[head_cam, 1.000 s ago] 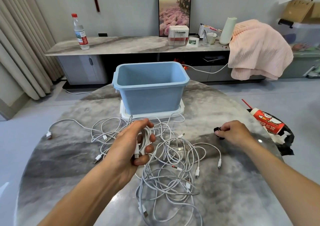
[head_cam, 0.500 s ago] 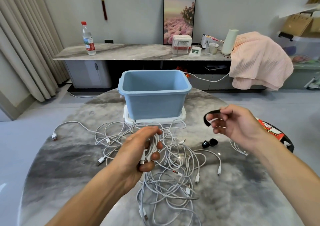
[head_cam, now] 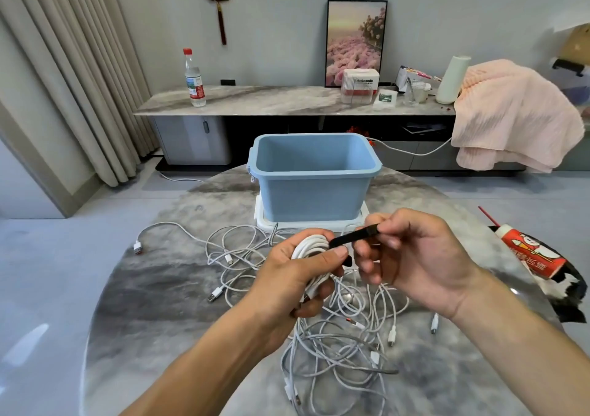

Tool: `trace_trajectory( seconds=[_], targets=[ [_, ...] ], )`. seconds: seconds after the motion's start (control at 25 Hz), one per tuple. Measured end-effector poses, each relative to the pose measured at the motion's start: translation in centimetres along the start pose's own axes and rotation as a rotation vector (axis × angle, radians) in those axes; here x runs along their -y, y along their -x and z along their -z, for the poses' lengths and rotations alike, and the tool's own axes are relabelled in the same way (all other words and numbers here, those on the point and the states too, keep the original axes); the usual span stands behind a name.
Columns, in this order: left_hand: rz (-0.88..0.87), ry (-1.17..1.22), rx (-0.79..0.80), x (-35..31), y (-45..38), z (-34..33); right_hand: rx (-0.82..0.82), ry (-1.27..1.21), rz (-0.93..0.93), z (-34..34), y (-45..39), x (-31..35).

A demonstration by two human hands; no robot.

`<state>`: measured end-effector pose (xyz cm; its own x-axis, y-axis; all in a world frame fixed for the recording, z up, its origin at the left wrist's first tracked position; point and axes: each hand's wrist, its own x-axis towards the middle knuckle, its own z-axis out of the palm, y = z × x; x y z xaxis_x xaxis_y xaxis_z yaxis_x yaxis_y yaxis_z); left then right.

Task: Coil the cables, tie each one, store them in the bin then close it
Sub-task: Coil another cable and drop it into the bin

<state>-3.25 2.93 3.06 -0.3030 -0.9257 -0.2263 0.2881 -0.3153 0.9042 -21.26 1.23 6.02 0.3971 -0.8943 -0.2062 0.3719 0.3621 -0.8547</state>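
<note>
My left hand (head_cam: 297, 275) grips a coiled white cable (head_cam: 311, 245) above the table. A black strap tie (head_cam: 352, 237) lies across the coil; my right hand (head_cam: 412, 259) pinches its far end and my left thumb presses its near end. Several loose white cables (head_cam: 335, 345) lie tangled on the marble table (head_cam: 153, 304) under and around my hands. The open blue bin (head_cam: 314, 176) stands behind them on its white lid (head_cam: 263, 221).
A red and white package on a black bag (head_cam: 536, 256) sits at the table's right edge. Behind the table, a low cabinet carries a water bottle (head_cam: 194, 78), a picture, boxes and a pink blanket (head_cam: 510, 115). Curtains hang at the left.
My right hand picked a black strap tie up from the table and brought it left to the coil. My left hand rose with the coil. The camera tilted up slightly.
</note>
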Motion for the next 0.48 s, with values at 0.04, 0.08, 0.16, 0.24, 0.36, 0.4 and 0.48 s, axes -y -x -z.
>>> trace_trajectory(
  seconds=[0.04,0.08,0.16,0.24,0.36,0.4,0.48],
  targets=[
    [-0.012,-0.016,-0.041,0.0,0.0,-0.2,-0.084,0.014,0.034,-0.2,0.0,0.0],
    [-0.032,-0.035,-0.089,0.1,-0.1,-0.3,-0.155,0.004,0.07,-0.6,0.0,-0.2],
    [-0.08,-0.066,-0.176,0.1,-0.3,-0.3,-0.203,-0.043,0.103,-1.7,-0.1,-1.2],
    [-0.126,-0.085,-0.232,0.0,-0.3,-0.2,-0.196,-0.012,0.104,-2.7,-0.3,-2.4],
    [-0.243,-0.205,-0.287,0.3,-0.5,0.1,-0.307,0.176,0.148,-3.6,-0.2,-3.4],
    [-0.315,-0.276,-0.291,0.4,-0.6,0.2,-0.344,0.244,0.179,-3.7,-0.2,-3.6],
    [-0.433,-0.419,-0.288,0.6,-0.8,0.2,-0.398,0.324,0.252,-3.8,0.0,-4.0]
  ],
)
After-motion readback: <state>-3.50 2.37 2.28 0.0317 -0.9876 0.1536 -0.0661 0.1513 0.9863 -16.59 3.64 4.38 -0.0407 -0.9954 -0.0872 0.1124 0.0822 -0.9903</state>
